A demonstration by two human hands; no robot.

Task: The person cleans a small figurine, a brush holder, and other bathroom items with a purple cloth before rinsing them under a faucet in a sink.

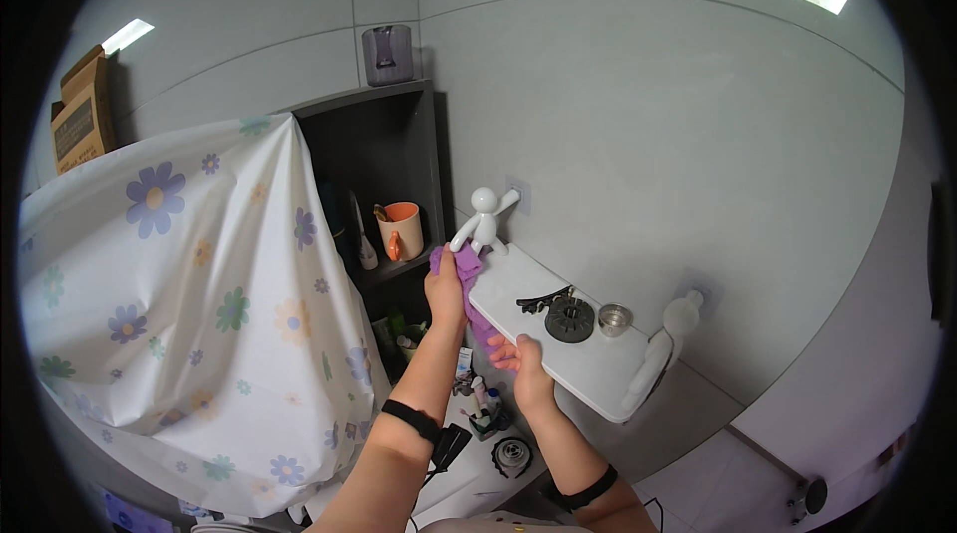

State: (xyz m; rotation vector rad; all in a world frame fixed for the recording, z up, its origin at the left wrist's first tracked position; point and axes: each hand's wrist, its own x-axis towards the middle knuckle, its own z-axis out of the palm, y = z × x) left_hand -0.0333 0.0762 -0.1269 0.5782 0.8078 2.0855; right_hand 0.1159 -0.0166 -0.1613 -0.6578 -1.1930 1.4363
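My left hand (pixel 446 290) grips a purple cloth (pixel 467 261) at the left end of a white wall shelf (pixel 516 275). Its fingertips are by the lowered arm of a glossy white figure-shaped bracket (pixel 484 222). The rest of the cloth hangs below the shelf's front edge, partly behind my left wrist. Lower along that edge is my right hand (pixel 532 376), thumb up against the edge and fingers beside the cloth's hanging end. Whether those fingers pinch the cloth or the shelf is unclear. On the shelf lie a dark round slotted piece (pixel 570 319), a black claw hair clip (pixel 544 300) and a metal strainer cup (pixel 615 319).
A second white figure bracket (pixel 665 346) stands at the shelf's right end. Left are a dark cabinet (pixel 366 129) with an orange-lined mug (pixel 402 232) and a flowered cover (pixel 247 271). Below, a white tabletop (pixel 478 484) bears a small organizer (pixel 490 421) and a round item (pixel 512 456).
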